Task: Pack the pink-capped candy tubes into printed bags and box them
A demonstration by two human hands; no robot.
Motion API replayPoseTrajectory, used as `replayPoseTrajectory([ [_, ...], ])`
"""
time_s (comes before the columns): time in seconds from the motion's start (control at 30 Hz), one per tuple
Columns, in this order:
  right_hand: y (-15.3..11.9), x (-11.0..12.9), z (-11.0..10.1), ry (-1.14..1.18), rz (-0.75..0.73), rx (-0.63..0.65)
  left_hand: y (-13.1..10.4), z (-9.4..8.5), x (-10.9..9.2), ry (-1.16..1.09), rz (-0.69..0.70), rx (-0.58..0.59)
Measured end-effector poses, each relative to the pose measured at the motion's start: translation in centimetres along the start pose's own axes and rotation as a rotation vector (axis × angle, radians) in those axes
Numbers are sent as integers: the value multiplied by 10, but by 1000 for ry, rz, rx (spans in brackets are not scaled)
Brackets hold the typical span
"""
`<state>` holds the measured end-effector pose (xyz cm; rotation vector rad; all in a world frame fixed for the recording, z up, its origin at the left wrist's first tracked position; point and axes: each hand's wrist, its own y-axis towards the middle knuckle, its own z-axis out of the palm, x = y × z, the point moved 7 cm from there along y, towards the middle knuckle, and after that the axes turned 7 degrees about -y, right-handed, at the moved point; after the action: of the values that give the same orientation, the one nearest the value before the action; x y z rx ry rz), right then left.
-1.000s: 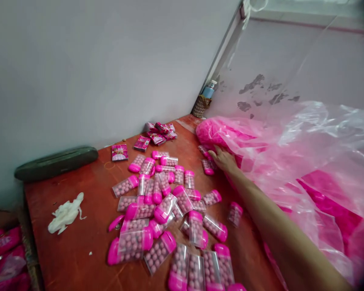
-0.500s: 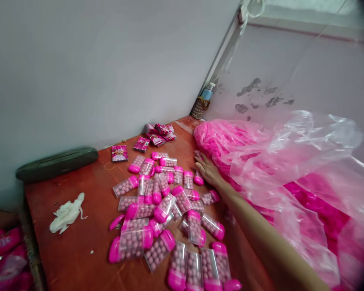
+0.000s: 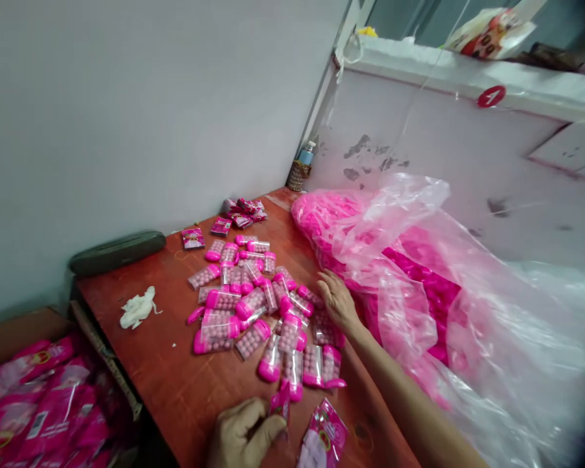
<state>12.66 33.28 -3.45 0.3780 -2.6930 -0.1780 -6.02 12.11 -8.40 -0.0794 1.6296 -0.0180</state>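
My left hand (image 3: 246, 434) is at the bottom of the view, its thumb and fingers closed on the edge of a pink printed packet (image 3: 281, 404). Just right of it shows another pink printed piece (image 3: 324, 437); whether both belong to one packet I cannot tell. My right hand (image 3: 338, 300) reaches in from the right, fingers stretched out, at the right edge of a heap of clear plastic containers (image 3: 251, 302) with pink caps and small pink balls inside. Its fingertips are close to a container (image 3: 310, 296), and contact is unclear.
A clear bag (image 3: 370, 227) of pink pieces lies along the right side of the red table (image 3: 141, 364). Small printed packets (image 3: 244, 212), a dark green case (image 3: 117, 252) and crumpled white tissue (image 3: 139, 307) lie farther back. A carton (image 3: 24, 325) of pink packets stands lower left.
The view has swung right and down. My right hand has drawn back toward me along the heap's right side. My left hand has come into view with a pink packet.
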Motion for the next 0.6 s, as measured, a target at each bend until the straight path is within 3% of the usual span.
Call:
replayPoseTrajectory([
  [0.1, -16, -14, 3, 0, 73, -24, -1, -1, -4, -16, -7, -19],
  [0.2, -29, 4, 6, 77, 3, 51, -2, -4, -5, -108, -40, -65],
  [0.3, -52, 25, -13, 152, -33, 46, -3, -5, -7, -247, -41, -64],
  [0.47, -138, 36, -61, 316, 93, -82, -16, 0, -12, -612, -118, -48],
  [0.6, -215, 75, -64, 566, 162, 33, -49, 20, -33, -831, -221, 49],
])
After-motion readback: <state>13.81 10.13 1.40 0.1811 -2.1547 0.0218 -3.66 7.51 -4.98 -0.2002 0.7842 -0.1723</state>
